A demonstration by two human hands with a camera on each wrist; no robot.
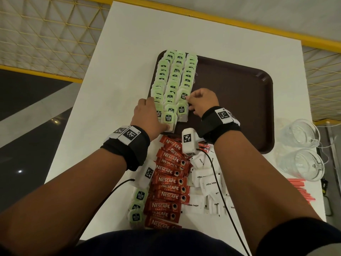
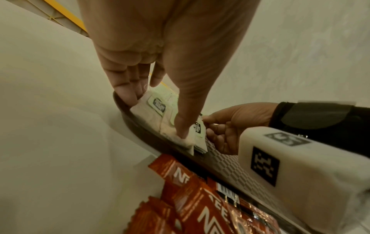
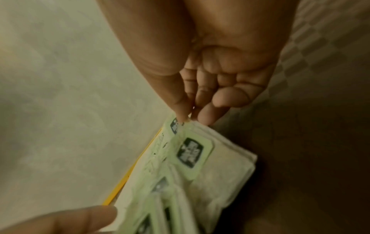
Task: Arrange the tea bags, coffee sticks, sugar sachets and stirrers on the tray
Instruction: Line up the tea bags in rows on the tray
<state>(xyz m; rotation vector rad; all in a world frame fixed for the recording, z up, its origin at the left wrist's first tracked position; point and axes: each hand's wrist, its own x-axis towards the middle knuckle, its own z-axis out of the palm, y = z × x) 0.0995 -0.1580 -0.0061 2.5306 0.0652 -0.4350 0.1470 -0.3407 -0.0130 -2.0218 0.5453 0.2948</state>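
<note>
A brown tray (image 1: 230, 100) holds three columns of green tea bags (image 1: 175, 74) along its left side. My left hand (image 1: 153, 112) rests at the near end of the left columns. Its thumb (image 2: 182, 131) presses on the nearest tea bag (image 1: 168, 118) and its straight fingers (image 2: 128, 95) touch the outer edge of the left column. My right hand (image 1: 190, 98) pinches the edge of a tea bag (image 3: 190, 152) near the front of the right column, between thumb and forefinger. Red coffee sticks (image 1: 169, 185), white sugar sachets (image 1: 208, 183) and three loose tea bags (image 1: 137, 206) lie on the table in front of the tray.
Two glass mugs (image 1: 302, 133) stand right of the tray, with red stirrers (image 1: 300, 189) lying near the table's right edge. The tray's right two thirds (image 3: 300, 158) show bare brown surface. A yellow wire fence (image 1: 46, 37) runs behind the white table (image 1: 114, 71).
</note>
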